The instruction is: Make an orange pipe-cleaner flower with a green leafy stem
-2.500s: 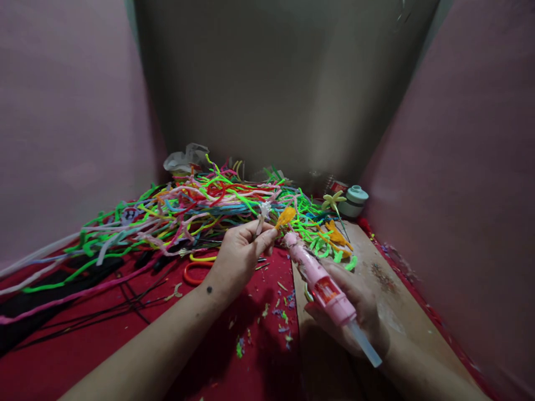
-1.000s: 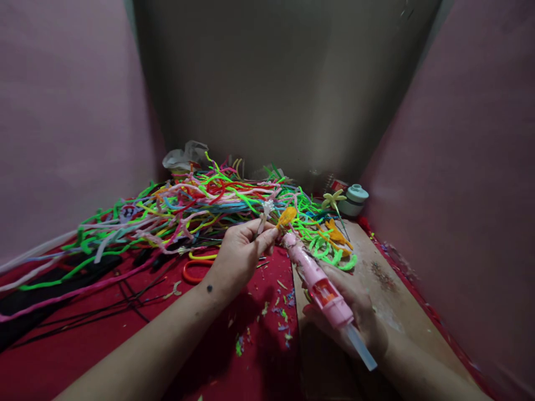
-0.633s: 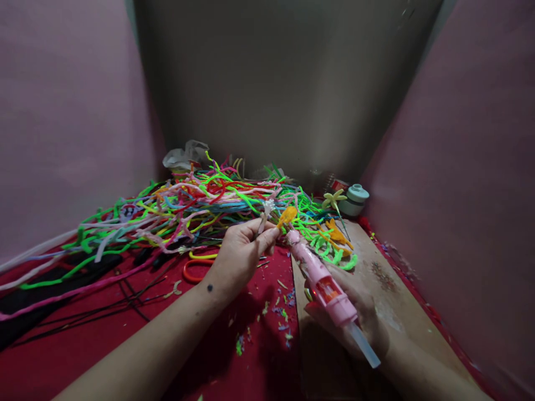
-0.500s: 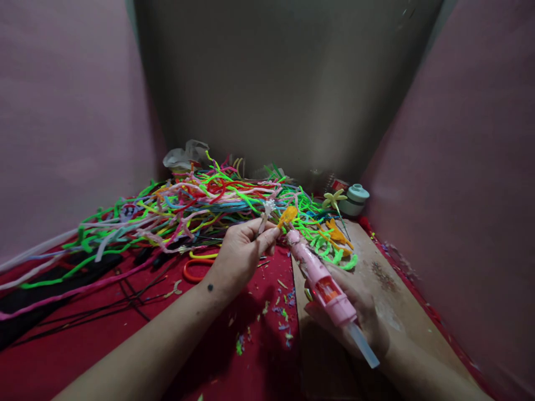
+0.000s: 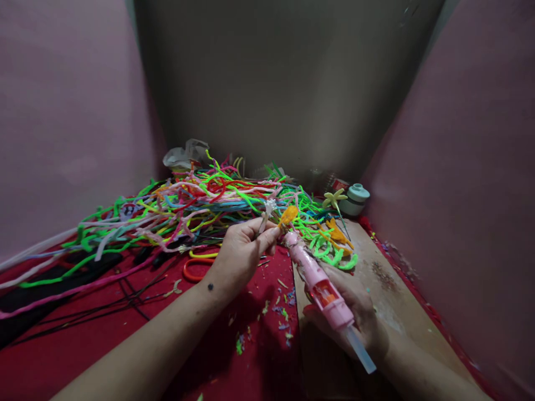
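Between the thumb and fingers of my left hand (image 5: 246, 245) is an orange pipe-cleaner petal (image 5: 288, 215), its rounded end pointing up and right. The same hand also has a thin stem topped by a small white tuft (image 5: 270, 208). My right hand (image 5: 355, 303) is wrapped round a pink hot glue gun (image 5: 317, 278), with a clear glue stick (image 5: 360, 350) poking out of its rear. The gun's nozzle is close to the lower end of the orange petal; I cannot tell if they touch.
A tangled heap of coloured pipe cleaners (image 5: 217, 192) spreads along the back. Scissors with a red-and-yellow handle (image 5: 196, 271) lie beside my left wrist. On the right are a board (image 5: 401, 301), orange petals (image 5: 337, 233), a yellow flower (image 5: 334, 199) and a pale green jar (image 5: 355, 199).
The glue gun has shifted slightly left and down, its nozzle moving a little toward my left fingers. My left hand, with the orange petal, has hardly moved.
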### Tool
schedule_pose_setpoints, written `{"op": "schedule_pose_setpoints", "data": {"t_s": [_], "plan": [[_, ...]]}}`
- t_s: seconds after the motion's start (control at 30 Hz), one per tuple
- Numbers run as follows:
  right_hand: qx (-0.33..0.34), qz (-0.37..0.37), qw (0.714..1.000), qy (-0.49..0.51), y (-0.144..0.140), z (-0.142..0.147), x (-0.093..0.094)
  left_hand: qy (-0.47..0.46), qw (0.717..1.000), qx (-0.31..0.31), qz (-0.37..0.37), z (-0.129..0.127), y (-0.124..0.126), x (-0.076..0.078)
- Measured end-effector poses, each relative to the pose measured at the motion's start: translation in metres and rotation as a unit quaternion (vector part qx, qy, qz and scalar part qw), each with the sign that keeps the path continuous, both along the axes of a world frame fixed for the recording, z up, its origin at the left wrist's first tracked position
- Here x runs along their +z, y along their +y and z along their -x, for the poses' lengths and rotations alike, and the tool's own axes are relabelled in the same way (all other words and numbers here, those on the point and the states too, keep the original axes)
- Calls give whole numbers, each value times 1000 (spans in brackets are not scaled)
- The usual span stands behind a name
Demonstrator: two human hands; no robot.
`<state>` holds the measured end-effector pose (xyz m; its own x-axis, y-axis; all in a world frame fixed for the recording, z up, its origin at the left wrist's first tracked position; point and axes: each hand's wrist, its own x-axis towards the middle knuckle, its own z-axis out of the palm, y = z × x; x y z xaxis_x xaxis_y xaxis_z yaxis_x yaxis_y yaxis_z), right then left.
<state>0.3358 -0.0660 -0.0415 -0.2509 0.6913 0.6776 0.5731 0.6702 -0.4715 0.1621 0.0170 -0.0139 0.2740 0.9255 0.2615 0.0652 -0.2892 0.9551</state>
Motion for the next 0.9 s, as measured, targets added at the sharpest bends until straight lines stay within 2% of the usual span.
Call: {"op": "schedule_pose_setpoints", "data": {"t_s": [0.4, 0.9], "plan": [[3, 3, 1000, -2, -1, 3, 6, -2, 1000, -3, -4, 0, 0, 0], [-14, -6, 1000, 4, -1, 0, 0, 4, 1000, 2, -14, 1, 3, -4]]}}
